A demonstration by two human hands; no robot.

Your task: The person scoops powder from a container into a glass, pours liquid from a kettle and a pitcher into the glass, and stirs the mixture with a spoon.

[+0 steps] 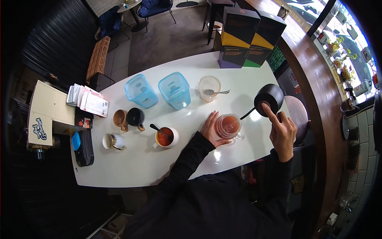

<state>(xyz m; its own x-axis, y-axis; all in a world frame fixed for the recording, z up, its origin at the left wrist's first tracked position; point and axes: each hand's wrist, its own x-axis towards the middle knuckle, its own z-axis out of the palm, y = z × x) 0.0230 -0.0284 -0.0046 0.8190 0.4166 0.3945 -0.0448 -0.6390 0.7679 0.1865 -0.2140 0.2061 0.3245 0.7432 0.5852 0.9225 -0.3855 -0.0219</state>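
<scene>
A clear glass jug (228,126) with a small side handle stands on the white table, holding reddish-brown liquid. My left hand (209,129) curves around its left side, thumb at the near edge and fingers at the far edge. To the right, my right hand (283,133) grips a black gooseneck kettle (269,99), index finger stretched onto its lid; the kettle's handle is mostly hidden. Its thin spout points down-left toward the jug, and I cannot make out any stream. Left of my left hand sits a white mug (172,142) of red-brown liquid with a dark spoon (156,128) in it.
Two blue plastic containers (175,89) and a clear tub (203,83) with a metal spoon (221,92) stand farther back. Several small cups, including a black cup (135,116), are at left. Stacked boxes (238,26) fill the far right corner; a cream machine (41,111) stands left.
</scene>
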